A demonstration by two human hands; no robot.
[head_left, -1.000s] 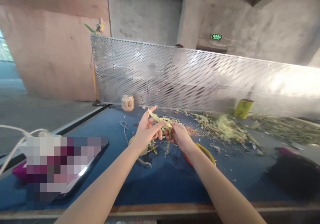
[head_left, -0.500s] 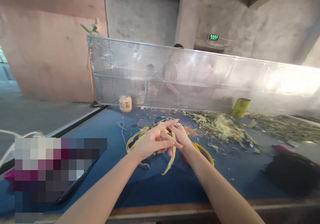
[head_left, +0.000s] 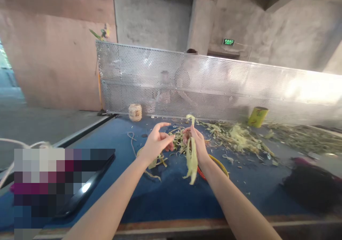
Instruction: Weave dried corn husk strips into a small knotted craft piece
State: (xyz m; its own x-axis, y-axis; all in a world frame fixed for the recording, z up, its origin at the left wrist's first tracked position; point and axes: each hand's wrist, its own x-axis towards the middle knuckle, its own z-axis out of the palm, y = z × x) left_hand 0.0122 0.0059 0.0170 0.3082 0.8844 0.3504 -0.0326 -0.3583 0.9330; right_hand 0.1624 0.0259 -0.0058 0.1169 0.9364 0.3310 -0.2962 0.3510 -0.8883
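Note:
My right hand [head_left: 197, 143] is closed round a pale yellow-green corn husk strip [head_left: 191, 161]. The strip's top curls up above the fingers, and its wider end hangs below them. To its left, my left hand [head_left: 157, 140] has index finger and thumb spread, with nothing seen between them. Small dry husk scraps [head_left: 179, 140] lie on the table between the two hands. More strips [head_left: 157, 161] rest under my left hand, partly hidden by it. A yellow ring [head_left: 220, 166] and a red ring [head_left: 202, 174] lie beneath my right forearm.
The blue table [head_left: 165, 200] carries a large husk pile [head_left: 240, 138] at right, a twine ball [head_left: 135, 112] and a yellow-green cylinder [head_left: 258, 117]. A perforated metal screen [head_left: 125, 69] runs along the back, people behind it. A dark blurred object [head_left: 312, 186] sits at right.
My hands have come apart from their crossed position over the husks. The husk strip is now in my right hand alone, and my left hand has opened and moved slightly left.

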